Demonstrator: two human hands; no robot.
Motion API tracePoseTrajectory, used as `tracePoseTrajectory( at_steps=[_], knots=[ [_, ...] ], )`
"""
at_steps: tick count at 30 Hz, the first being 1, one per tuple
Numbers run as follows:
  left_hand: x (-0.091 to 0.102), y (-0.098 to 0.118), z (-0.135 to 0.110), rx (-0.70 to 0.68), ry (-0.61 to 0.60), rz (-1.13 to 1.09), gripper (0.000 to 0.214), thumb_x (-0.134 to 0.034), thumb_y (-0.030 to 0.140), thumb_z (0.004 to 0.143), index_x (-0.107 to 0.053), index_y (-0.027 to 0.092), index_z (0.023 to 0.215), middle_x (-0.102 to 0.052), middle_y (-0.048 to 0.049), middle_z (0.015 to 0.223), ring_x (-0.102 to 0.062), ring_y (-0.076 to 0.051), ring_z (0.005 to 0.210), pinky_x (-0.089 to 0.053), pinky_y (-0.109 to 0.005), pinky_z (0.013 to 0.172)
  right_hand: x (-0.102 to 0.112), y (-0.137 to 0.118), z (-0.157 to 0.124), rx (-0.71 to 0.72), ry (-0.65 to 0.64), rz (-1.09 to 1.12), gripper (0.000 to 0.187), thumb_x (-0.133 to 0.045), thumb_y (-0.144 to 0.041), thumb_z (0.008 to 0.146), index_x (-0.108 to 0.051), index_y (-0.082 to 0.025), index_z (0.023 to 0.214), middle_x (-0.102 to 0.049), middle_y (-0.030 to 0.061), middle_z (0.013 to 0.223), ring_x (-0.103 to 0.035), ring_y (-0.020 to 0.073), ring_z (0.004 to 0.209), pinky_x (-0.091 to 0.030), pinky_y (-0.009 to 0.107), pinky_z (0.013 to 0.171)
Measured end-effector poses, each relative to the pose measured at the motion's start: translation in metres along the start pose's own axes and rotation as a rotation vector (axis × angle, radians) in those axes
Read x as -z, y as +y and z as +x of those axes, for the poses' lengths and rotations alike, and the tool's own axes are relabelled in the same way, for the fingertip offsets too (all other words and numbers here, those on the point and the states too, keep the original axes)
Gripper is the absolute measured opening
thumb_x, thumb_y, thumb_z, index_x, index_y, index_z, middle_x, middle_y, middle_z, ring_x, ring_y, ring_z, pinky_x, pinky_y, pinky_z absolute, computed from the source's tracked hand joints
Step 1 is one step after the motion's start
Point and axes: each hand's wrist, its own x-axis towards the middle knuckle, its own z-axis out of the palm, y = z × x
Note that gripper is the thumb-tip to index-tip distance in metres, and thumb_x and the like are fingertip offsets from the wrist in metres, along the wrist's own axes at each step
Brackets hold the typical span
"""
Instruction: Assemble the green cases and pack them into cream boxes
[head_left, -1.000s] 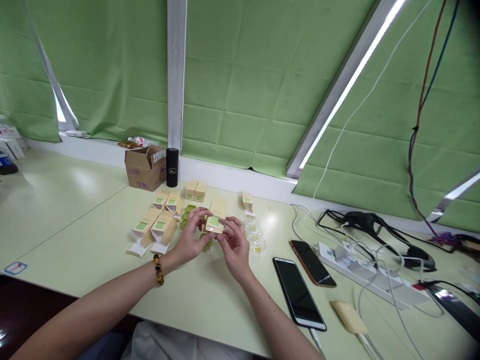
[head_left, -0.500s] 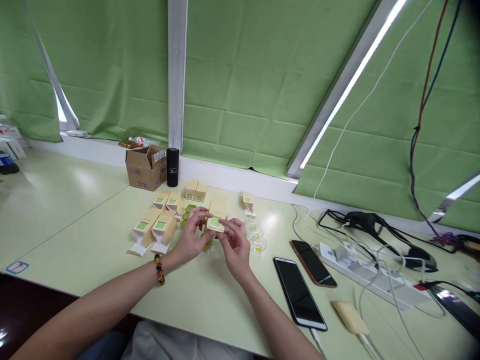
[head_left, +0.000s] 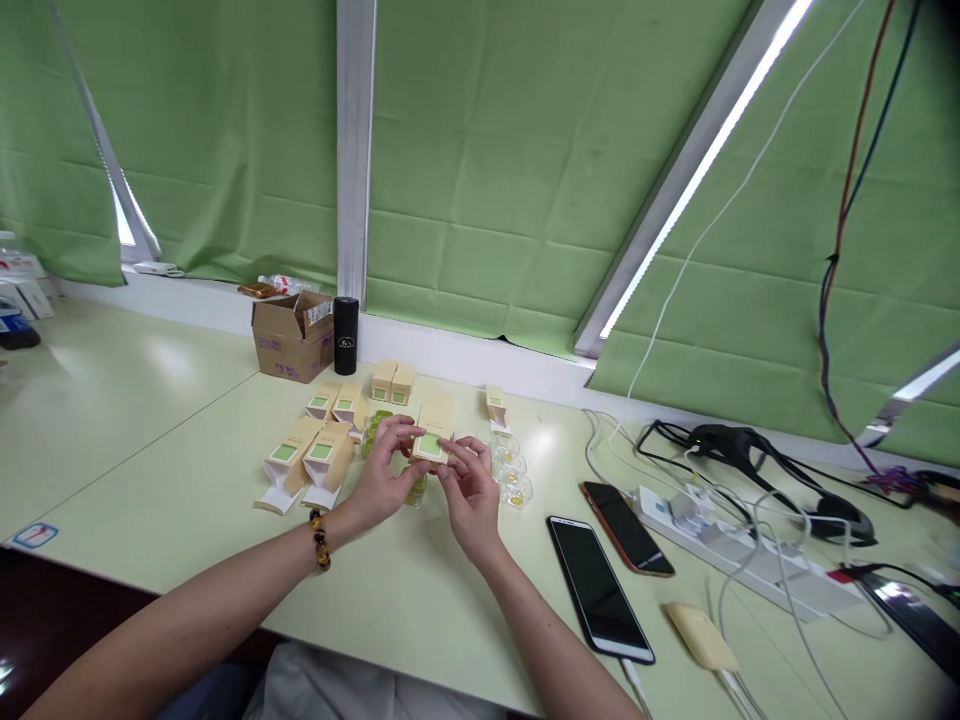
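Both my hands hold one small beige carton with a green label (head_left: 433,432) just above the pale green table (head_left: 420,590). My left hand (head_left: 379,478), with a bead bracelet at the wrist, pinches the carton's left side. My right hand (head_left: 470,497) grips its lower right end with thumb and fingers closed. More cartons of the same kind (head_left: 307,455) lie to the left with their flaps open. Small green jars (head_left: 373,430) and clear jars with yellow inside (head_left: 514,480) sit around the hands.
A brown cardboard box (head_left: 292,336) and a black cylinder (head_left: 345,335) stand at the back by the green blinds. To the right lie two phones (head_left: 600,590), a yellow pad (head_left: 701,635), a white power strip (head_left: 750,545) with cables and a black headset (head_left: 750,450).
The hands and the carton have barely shifted; the right fingers have moved a little along the carton's lower end.
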Motion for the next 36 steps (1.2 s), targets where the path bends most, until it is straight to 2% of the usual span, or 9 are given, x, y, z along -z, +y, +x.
tracePoseTrajectory(
  at_steps=[5,8,11,14,16,20,26,32,36],
  knots=[
    [0.003,0.007,-0.001,-0.060,-0.043,0.072,0.041,-0.072,0.032,0.096,-0.061,0.030,0.136,-0.047,-0.0112,0.148,-0.047,-0.030,0.143,-0.047,-0.046,0.114,0.002,-0.007,-0.001,-0.009,-0.031,-0.043,0.039,-0.065,-0.044,0.101,-0.068,-0.034,0.139,-0.036,0.0104,0.159,-0.067,0.0240,0.120,-0.057,0.048,0.110],
    [0.004,0.010,-0.003,-0.083,-0.060,0.115,0.049,-0.069,0.031,0.097,-0.055,0.030,0.144,-0.047,-0.0131,0.153,-0.043,-0.032,0.148,-0.043,-0.050,0.119,0.001,-0.009,0.000,-0.027,-0.034,0.025,0.056,-0.065,-0.047,0.101,-0.051,-0.037,0.154,-0.035,0.0109,0.167,-0.067,0.0261,0.124,-0.055,0.051,0.111],
    [0.005,0.010,-0.002,-0.075,-0.052,0.153,0.055,-0.066,0.034,0.099,-0.049,0.029,0.151,-0.047,-0.0137,0.158,-0.041,-0.032,0.151,-0.038,-0.052,0.123,0.000,-0.010,0.002,-0.047,-0.006,0.107,0.072,-0.068,-0.049,0.099,-0.034,-0.036,0.161,-0.045,0.0139,0.165,-0.067,0.0276,0.129,-0.053,0.055,0.115],
    [0.006,0.007,-0.001,-0.051,-0.030,0.158,0.052,-0.063,0.036,0.101,-0.050,0.028,0.151,-0.050,-0.0128,0.158,-0.042,-0.031,0.151,-0.034,-0.052,0.126,0.001,-0.011,0.004,-0.060,-0.010,0.141,0.077,-0.068,-0.052,0.098,-0.028,-0.032,0.161,-0.058,0.0163,0.155,-0.063,0.0292,0.137,-0.046,0.061,0.120],
    [0.006,0.006,0.000,-0.049,-0.014,0.155,0.051,-0.061,0.038,0.103,-0.051,0.028,0.152,-0.051,-0.0124,0.158,-0.042,-0.031,0.151,-0.033,-0.052,0.127,0.001,-0.012,0.004,-0.048,-0.025,0.146,0.077,-0.067,-0.052,0.099,-0.026,-0.032,0.160,-0.058,0.0161,0.155,-0.058,0.0293,0.144,-0.041,0.062,0.123],
    [0.007,0.003,0.001,-0.028,0.020,0.141,0.047,-0.060,0.041,0.103,-0.057,0.026,0.148,-0.051,-0.0133,0.154,-0.043,-0.031,0.150,-0.033,-0.051,0.128,0.000,-0.015,0.001,0.012,-0.069,0.133,0.068,-0.065,-0.047,0.101,-0.029,-0.035,0.158,-0.049,0.0128,0.163,-0.046,0.0270,0.154,-0.034,0.059,0.128],
    [0.005,-0.003,0.006,0.053,-0.001,-0.038,0.044,-0.059,0.047,0.103,-0.061,0.025,0.141,-0.055,-0.0136,0.144,-0.054,-0.028,0.138,-0.049,-0.043,0.115,0.000,-0.013,-0.006,0.048,-0.149,0.009,0.060,-0.060,-0.042,0.104,-0.035,-0.033,0.158,-0.045,0.0103,0.166,-0.038,0.0272,0.158,-0.030,0.059,0.130],
    [0.005,-0.008,0.011,0.090,0.063,-0.142,0.056,-0.072,0.046,0.096,-0.050,0.022,0.143,-0.063,-0.0136,0.137,-0.062,-0.026,0.126,-0.051,-0.040,0.107,0.000,-0.014,-0.007,0.167,-0.263,-0.132,0.044,-0.056,-0.035,0.106,-0.056,-0.032,0.150,-0.057,0.0073,0.157,-0.043,0.0297,0.155,-0.029,0.061,0.130],
    [0.006,-0.011,0.014,0.126,0.116,-0.158,0.052,-0.074,0.045,0.094,-0.053,0.021,0.134,-0.065,-0.0134,0.133,-0.066,-0.025,0.120,-0.053,-0.039,0.104,-0.001,-0.010,-0.008,0.276,-0.275,-0.252,0.031,-0.054,-0.025,0.104,-0.071,-0.030,0.129,-0.078,0.0068,0.125,-0.062,0.0291,0.138,-0.030,0.062,0.129]
  ],
)
